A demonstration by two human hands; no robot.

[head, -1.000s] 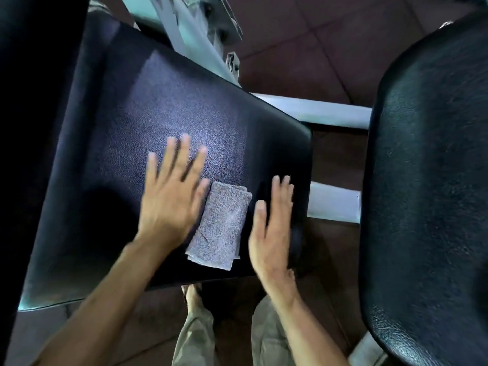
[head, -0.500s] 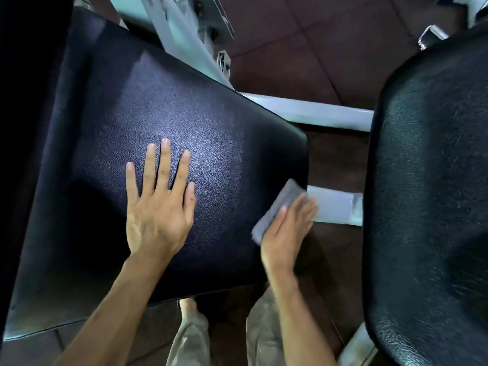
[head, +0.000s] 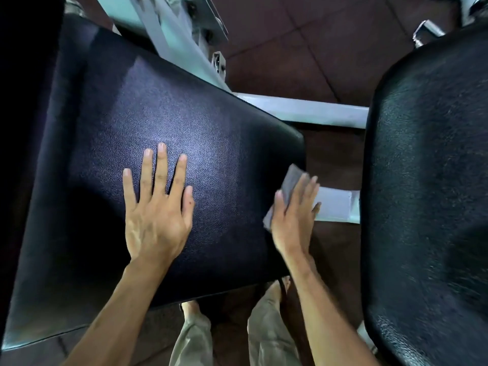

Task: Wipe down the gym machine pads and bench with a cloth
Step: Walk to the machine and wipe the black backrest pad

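The left hand (head: 158,220) lies flat, palm down, on the middle of the black padded bench (head: 111,143), its fingers (head: 161,167) straight and slightly spread, clamped on nothing; the pad's pebbled vinyl catches a pale sheen just beyond the fingertips; the right hand (head: 293,215) is at the pad's right edge, pressing a folded grey cloth (head: 289,180) against the rounded side of the upholstery, its fingers laid together over the cloth with the thumb along the cloth's near side, so the cloth is pinned between palm and pad edge rather than bunched in a fist; one corner of the cloth sticks up past the fingertips and another shows below the thumb; behind the right hand a pale grey frame bar (head: 338,204) runs across to a second black pad (head: 427,180) that fills the right side of the view, well apart from the first; more pale frame tubing (head: 182,46) rises at the top centre; below, the dark reddish tiled floor (head: 277,43) shows, and the person's khaki trouser legs (head: 266,336) and a foot stand under the near edge of the pad.
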